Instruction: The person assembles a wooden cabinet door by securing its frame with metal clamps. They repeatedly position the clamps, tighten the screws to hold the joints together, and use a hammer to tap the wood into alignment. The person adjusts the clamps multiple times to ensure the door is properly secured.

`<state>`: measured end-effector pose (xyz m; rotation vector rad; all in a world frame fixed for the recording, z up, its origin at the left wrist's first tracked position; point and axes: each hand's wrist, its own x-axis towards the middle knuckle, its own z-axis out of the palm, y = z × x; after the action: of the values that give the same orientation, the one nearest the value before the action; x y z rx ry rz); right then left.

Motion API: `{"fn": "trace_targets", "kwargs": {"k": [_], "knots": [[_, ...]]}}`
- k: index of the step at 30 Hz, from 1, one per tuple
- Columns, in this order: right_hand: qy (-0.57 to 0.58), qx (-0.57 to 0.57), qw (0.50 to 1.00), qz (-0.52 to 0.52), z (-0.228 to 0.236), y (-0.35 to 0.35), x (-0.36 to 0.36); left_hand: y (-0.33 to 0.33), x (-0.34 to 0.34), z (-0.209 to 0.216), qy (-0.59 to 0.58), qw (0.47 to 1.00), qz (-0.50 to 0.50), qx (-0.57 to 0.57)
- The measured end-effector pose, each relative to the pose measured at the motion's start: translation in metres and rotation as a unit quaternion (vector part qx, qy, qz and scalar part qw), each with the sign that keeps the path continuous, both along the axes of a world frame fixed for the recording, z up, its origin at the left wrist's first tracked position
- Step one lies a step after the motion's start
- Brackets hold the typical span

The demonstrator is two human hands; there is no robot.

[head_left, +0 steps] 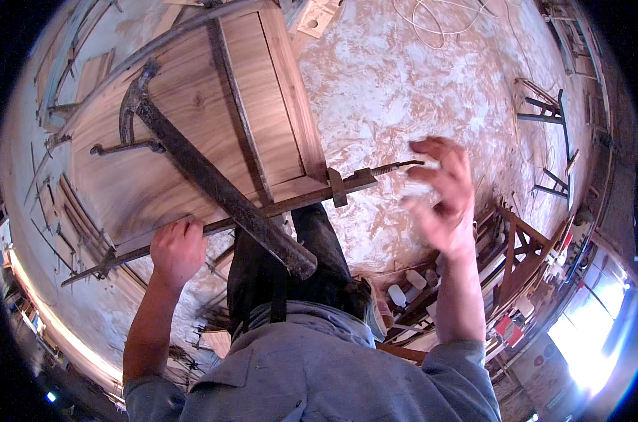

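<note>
A long bar clamp (291, 204) runs along the near edge of a wooden frame-and-panel piece (185, 133). My left hand (179, 247) is closed on the clamp's bar at the panel's near edge; its fingertips are partly hidden. At the right end of the clamp, a threaded screw (383, 169) ends in a thin bent handle (409, 163). Beside that handle is my right hand (442, 190), slightly blurred, with fingers apart and nothing held. A thick, dark metal bar with a hooked end (213, 183) slants over the panel toward my legs.
Another bar clamp (238, 105) crosses the panel from far to near. The floor (403, 91) is mottled, with a pale cable (431, 32) at the far side. Metal frames (561, 133) lie to the right. Timber and bottles (407, 290) crowd the near right.
</note>
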<state>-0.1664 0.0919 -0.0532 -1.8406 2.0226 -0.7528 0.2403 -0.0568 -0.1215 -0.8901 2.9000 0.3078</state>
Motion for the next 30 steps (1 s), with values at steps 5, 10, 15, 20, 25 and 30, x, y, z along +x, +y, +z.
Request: {"fn": "trace_targets", "kwargs": {"k": [5,10,15,20,25,30], "knots": [[0.073,0.163,0.978,0.105,-0.006,-0.024,0.062,-0.005,-0.002,-0.002,0.018,1.0,-0.013,0.001],[0.04,0.187,0.971,0.143,-0.03,-0.034,0.056,-0.004,-0.002,-0.001,0.037,0.999,0.008,0.011],[0.004,0.179,0.979,0.096,-0.036,-0.032,0.064,-0.005,-0.005,0.003,0.029,1.0,0.004,0.009],[0.024,0.213,0.975,0.055,-0.028,-0.038,0.066,-0.007,-0.009,0.003,0.044,0.999,-0.001,0.006],[0.002,0.232,0.972,0.043,-0.035,-0.04,0.063,-0.006,-0.006,0.001,0.033,0.999,0.003,-0.005],[-0.04,0.205,0.977,0.038,-0.044,-0.037,0.055,-0.009,-0.01,0.001,0.024,1.0,0.008,0.01]]}}
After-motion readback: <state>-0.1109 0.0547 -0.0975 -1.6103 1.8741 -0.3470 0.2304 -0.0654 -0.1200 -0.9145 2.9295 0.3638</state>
